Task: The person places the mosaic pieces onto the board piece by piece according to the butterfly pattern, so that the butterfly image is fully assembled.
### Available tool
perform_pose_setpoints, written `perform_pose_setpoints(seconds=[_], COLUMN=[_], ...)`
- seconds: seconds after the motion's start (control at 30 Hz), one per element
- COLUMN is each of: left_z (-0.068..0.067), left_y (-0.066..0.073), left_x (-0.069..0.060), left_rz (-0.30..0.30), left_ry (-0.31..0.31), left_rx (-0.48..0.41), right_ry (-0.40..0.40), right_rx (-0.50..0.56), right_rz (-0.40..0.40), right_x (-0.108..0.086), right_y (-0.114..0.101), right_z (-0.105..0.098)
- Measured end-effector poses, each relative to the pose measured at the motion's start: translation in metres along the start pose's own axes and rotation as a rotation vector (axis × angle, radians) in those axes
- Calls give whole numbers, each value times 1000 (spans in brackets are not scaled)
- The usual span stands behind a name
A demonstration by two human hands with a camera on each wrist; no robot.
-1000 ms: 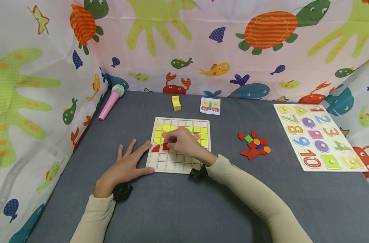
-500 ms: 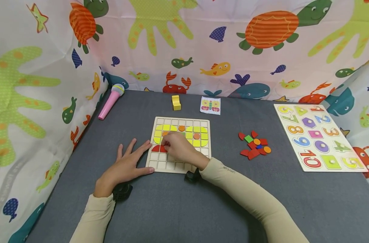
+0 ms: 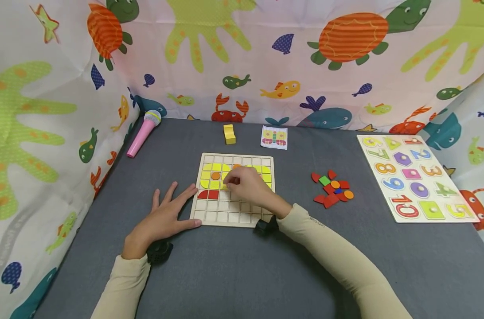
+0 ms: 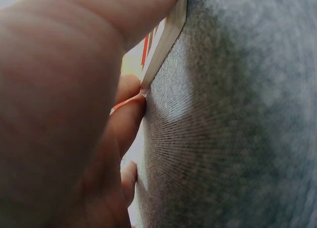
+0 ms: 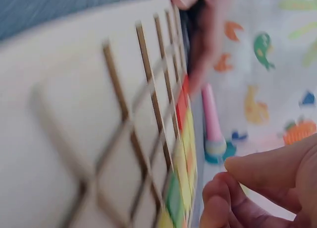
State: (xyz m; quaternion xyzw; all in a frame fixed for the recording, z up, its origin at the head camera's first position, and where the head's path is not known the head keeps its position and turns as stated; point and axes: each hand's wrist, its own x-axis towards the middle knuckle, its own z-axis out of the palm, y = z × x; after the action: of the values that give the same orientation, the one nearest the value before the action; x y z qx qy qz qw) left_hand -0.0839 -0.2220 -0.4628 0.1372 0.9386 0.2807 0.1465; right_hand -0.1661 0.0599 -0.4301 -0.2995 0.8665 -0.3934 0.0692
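Observation:
The wooden grid board point(image 3: 222, 217) lies on the table with yellow, orange and red pieces in its cells. A red quarter-round piece point(image 3: 202, 194) and a red square piece point(image 3: 212, 194) sit side by side in its left part. My left hand point(image 3: 164, 219) rests spread beside the board, fingertips and thumb touching its left edge. Above the board's middle is my right hand point(image 3: 250, 188), its fingers curled; it covers some cells. In the right wrist view the thumb and index finger of the right hand point(image 5: 262, 188) come together, with no piece visible between them.
Loose red, green, orange and blue pieces point(image 3: 330, 188) lie right of the board. A picture card point(image 3: 274, 137) and a yellow block point(image 3: 229, 134) stand behind it. A pink toy microphone point(image 3: 143, 135) is at back left, a number puzzle board point(image 3: 419, 179) at far right.
My right hand first held the red square over the board, then set it beside the red quarter-round. It has since let go and moved up and to the right. The left hand stayed put.

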Motion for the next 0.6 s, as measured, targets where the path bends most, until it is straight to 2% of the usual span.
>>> perform_pose_setpoints(seconds=[0.2, 0.6], left_z=[-2, -1], left_y=[0, 0], left_x=[-2, -1], left_rz=[3, -13], left_ry=[-6, -16], left_rx=[-22, -9], right_ry=[73, 194], right_rx=[62, -64], right_rz=[89, 272], right_x=[-23, -77], right_y=[25, 83], right_z=[-42, -121])
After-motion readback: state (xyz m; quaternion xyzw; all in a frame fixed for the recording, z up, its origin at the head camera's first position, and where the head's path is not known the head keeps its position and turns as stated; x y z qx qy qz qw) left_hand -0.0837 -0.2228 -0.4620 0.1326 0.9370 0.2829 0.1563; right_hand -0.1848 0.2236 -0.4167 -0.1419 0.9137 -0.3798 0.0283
